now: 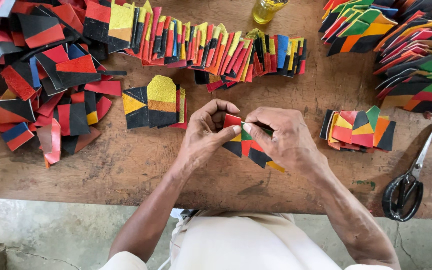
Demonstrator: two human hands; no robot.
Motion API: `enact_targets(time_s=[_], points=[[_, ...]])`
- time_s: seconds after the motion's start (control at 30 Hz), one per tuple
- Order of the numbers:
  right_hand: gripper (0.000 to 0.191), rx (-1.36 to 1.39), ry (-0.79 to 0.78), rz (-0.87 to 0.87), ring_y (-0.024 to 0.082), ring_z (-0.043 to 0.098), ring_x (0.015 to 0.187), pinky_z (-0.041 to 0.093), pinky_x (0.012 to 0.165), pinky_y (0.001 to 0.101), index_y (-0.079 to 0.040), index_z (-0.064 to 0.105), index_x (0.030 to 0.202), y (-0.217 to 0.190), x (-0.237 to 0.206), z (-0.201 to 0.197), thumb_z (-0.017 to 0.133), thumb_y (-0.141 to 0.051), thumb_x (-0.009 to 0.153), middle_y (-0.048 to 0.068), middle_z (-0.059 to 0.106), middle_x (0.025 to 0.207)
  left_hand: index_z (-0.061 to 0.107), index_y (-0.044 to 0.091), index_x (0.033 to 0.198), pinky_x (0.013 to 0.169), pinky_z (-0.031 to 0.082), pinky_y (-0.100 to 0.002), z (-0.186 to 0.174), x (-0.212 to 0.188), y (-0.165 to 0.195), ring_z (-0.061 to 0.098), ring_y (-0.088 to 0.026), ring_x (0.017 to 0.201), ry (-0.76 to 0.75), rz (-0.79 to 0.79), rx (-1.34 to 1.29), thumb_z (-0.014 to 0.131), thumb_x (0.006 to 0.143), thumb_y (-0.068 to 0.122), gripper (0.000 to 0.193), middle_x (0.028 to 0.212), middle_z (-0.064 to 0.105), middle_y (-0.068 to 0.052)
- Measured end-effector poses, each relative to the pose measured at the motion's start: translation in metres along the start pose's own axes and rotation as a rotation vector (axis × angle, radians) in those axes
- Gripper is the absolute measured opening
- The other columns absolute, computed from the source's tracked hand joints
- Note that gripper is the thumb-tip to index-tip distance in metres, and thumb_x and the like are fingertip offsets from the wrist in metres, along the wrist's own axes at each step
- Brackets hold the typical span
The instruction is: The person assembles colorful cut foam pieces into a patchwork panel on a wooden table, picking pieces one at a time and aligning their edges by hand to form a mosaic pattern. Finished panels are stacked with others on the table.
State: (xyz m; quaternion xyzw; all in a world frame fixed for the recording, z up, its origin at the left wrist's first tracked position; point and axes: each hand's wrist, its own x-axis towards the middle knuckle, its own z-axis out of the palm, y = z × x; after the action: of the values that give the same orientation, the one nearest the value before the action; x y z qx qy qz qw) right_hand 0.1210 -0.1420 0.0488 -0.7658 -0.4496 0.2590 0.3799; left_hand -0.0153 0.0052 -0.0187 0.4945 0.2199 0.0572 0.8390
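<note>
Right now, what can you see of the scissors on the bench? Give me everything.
The scissors lie flat near the right end of the wooden bench, close to its front edge. Black looped handles point toward the person; pale metal blades, closed, angle up and right, tip near a multicoloured stack. Nothing visibly touches them but the bench; both hands are away from them.

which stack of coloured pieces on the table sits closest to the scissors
The small fanned stack right of the right hand; it lies just left of the scissors, apart from the other piles.
</note>
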Motion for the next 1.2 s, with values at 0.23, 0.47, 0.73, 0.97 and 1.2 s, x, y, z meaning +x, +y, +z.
enact_targets(time_s=[0.23,0.47,0.73,0.97,1.2], points=[[0.018,0.088,-0.016,0.129,0.014,0.069,0.072,0.055,0.063,0.0342,-0.003,0.071,0.1,0.002,0.004,-0.001,0.07,-0.02,0.094,0.007,0.074,0.082,0.059,0.002,0.127,0.087,0.058,-0.023,0.004,-0.006,0.007,0.066,-0.007,0.098,0.001,0.123,0.141,0.073,0.095,0.003,0.034,0.106,0.07,-0.003],[0.036,0.015,-0.312,0.318,0.011,0.056,0.066,0.05,0.063,0.0307,0.0,0.071,0.096,0.021,0.001,-0.018,0.086,-0.029,0.081,0.005,0.065,0.071,0.055,-0.001,0.132,0.086,0.06,-0.027,0.0,-0.003,0.016,0.069,-0.011,0.097,-0.046,0.049,0.03,0.075,0.094,0.006,0.044,0.107,0.073,-0.008],[0.028,0.384,-0.35,0.39,0.002,0.057,0.073,0.051,0.065,0.024,-0.003,0.078,0.105,0.03,-0.009,-0.018,0.079,-0.025,0.086,-0.006,0.069,0.077,0.047,-0.003,0.14,0.086,0.063,-0.032,-0.001,-0.008,0.019,0.07,-0.018,0.108,-0.183,-0.084,-0.025,0.075,0.092,0.003,0.056,0.12,0.072,-0.014],[0.034,0.301,-0.281,0.295,0.002,0.059,0.081,0.054,0.072,0.0243,-0.002,0.075,0.107,0.023,-0.009,-0.021,0.083,-0.023,0.082,-0.004,0.073,0.084,0.043,-0.004,0.142,0.082,0.066,-0.036,0.001,-0.007,0.021,0.072,-0.021,0.103,-0.181,-0.13,-0.078,0.074,0.088,0.0,0.062,0.117,0.071,-0.017],[0.028,0.246,-0.244,0.399,0.004,0.064,0.075,0.055,0.068,0.0262,-0.002,0.077,0.097,0.02,-0.007,-0.013,0.083,-0.022,0.078,0.0,0.076,0.079,0.044,-0.004,0.141,0.082,0.066,-0.034,0.002,-0.007,0.017,0.074,-0.02,0.099,-0.141,-0.097,-0.031,0.073,0.089,0.0,0.06,0.113,0.073,-0.018]])
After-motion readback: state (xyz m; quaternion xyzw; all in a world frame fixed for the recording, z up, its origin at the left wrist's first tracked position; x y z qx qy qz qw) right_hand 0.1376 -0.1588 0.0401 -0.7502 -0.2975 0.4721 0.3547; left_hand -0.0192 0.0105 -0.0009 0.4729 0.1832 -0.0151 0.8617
